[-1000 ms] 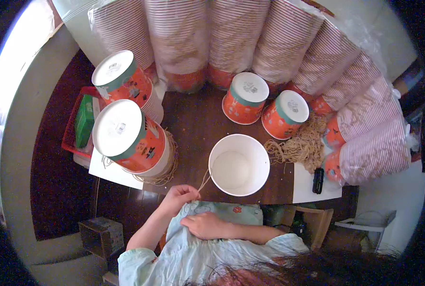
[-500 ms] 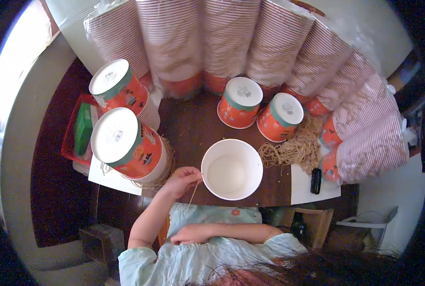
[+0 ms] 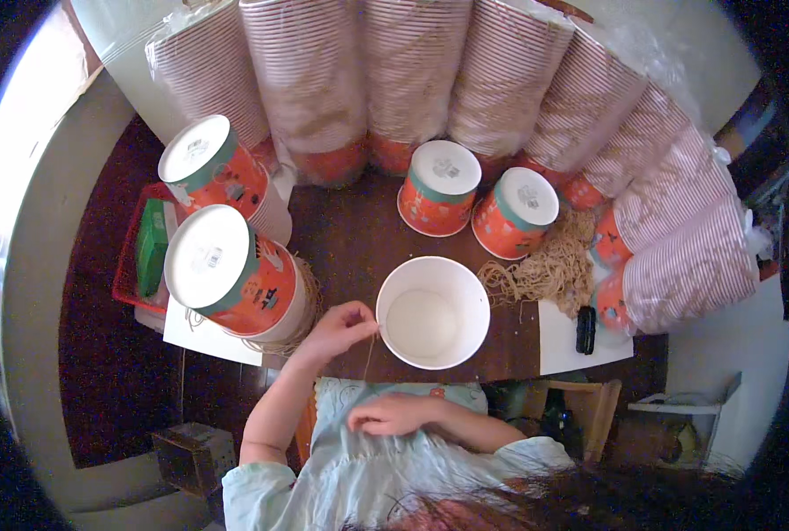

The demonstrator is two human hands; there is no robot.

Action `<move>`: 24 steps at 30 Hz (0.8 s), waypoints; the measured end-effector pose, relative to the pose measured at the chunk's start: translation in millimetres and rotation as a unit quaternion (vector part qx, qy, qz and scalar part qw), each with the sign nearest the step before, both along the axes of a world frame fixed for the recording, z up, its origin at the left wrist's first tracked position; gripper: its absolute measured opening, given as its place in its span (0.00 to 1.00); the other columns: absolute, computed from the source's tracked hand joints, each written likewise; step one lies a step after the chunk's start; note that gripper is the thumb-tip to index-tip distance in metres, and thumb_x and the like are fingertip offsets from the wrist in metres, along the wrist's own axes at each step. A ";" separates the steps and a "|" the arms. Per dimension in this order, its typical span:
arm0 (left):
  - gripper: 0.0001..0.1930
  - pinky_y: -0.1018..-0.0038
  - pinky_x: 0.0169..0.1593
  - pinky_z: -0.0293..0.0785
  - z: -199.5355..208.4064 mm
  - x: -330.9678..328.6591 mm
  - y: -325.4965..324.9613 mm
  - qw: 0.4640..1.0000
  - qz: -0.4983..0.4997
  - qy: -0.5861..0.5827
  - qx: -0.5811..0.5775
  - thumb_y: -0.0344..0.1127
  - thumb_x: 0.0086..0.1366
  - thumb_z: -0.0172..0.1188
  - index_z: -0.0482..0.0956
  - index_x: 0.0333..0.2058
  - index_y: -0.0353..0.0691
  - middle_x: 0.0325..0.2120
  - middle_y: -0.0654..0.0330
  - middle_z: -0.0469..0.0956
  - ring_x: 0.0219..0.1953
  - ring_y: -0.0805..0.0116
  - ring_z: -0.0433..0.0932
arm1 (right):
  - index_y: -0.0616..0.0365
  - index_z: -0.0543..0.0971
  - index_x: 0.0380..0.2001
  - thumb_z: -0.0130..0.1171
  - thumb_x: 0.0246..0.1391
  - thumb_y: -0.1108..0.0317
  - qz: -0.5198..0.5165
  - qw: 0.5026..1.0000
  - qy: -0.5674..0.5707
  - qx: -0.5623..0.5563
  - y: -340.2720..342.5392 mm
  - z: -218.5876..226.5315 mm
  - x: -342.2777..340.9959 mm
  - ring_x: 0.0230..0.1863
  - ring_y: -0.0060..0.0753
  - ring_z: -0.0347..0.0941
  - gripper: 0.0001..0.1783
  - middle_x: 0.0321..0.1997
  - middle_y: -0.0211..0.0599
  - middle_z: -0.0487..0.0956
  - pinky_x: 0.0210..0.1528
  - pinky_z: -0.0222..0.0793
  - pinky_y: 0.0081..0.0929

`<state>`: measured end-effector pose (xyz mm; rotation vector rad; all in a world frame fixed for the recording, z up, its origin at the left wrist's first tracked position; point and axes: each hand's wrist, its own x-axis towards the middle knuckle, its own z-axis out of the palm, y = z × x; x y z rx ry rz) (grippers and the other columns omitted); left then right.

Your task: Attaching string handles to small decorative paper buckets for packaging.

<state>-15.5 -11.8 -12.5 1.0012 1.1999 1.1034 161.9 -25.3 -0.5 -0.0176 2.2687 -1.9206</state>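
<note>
A white-lined paper bucket (image 3: 433, 354) stands upright with its mouth up at the table's near edge. At its left rim my left hand (image 3: 341, 331) is closed in a pinch on a thin string (image 3: 369, 358), whose tail hangs below the fingers. My right hand (image 3: 396, 413) hovers over my lap, short of the table edge, its fingers loosely bent and somewhat apart; I see nothing in it. Right of the bucket lies a tangled heap of tan cords (image 3: 554, 270).
Two upturned orange buckets (image 3: 439, 188) stand behind. Nested upturned buckets (image 3: 257, 283) are on the left, beside a red basket (image 3: 129, 265) holding a green box (image 3: 153, 248). Tall plastic-wrapped bucket stacks (image 3: 412, 80) line the back and right. A black object (image 3: 586, 330) lies on white paper (image 3: 611, 350).
My right hand has moved up and to the right, nearer the table edge. My left hand stays at the bucket's rim, slightly higher, with the string hanging more steeply.
</note>
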 end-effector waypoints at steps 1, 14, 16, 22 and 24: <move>0.06 0.84 0.29 0.63 5.5 2.6 0.9 0.998 -0.031 0.047 0.002 0.34 0.53 0.58 0.73 0.26 0.38 0.20 0.70 0.71 0.24 0.84 0.65 | 0.55 0.68 0.35 0.44 0.47 0.67 -0.004 1.000 -0.001 0.000 5.3 5.1 7.0 0.33 0.40 0.70 0.11 0.30 0.40 0.73 0.36 0.64 0.36; 0.07 0.86 0.26 0.62 16.8 15.7 -10.3 0.995 -0.077 0.070 -0.001 0.34 0.52 0.58 0.73 0.23 0.37 0.19 0.71 0.70 0.22 0.85 0.64 | 0.58 0.74 0.25 0.53 0.46 0.71 -0.149 0.925 0.335 -0.104 64.7 49.9 148.7 0.22 0.35 0.70 0.03 0.24 0.39 0.74 0.22 0.64 0.29; 0.06 0.85 0.27 0.63 18.3 24.4 -16.0 0.996 -0.072 0.058 -0.014 0.32 0.54 0.56 0.73 0.25 0.36 0.21 0.71 0.70 0.24 0.85 0.65 | 0.56 0.72 0.20 0.53 0.46 0.70 -0.238 0.819 0.473 -0.222 58.0 46.5 169.0 0.20 0.31 0.69 0.05 0.23 0.37 0.74 0.18 0.62 0.29; 0.05 0.84 0.28 0.65 10.4 56.6 -56.4 0.990 -0.134 0.052 0.010 0.31 0.54 0.54 0.74 0.28 0.36 0.23 0.68 0.73 0.25 0.83 0.67 | 0.56 0.68 0.36 0.54 0.47 0.57 -0.352 0.712 0.543 -0.273 71.4 51.6 194.3 0.28 0.33 0.70 0.18 0.37 0.38 0.73 0.37 0.63 0.40; 0.05 0.82 0.27 0.66 27.9 58.3 -50.6 0.968 -0.202 0.128 0.079 0.31 0.54 0.54 0.74 0.28 0.36 0.24 0.65 0.75 0.23 0.81 0.69 | 0.58 0.53 0.53 0.48 0.50 0.51 -0.335 0.726 0.531 -0.282 71.3 52.5 192.9 0.47 0.35 0.62 0.33 0.55 0.41 0.60 0.50 0.52 0.40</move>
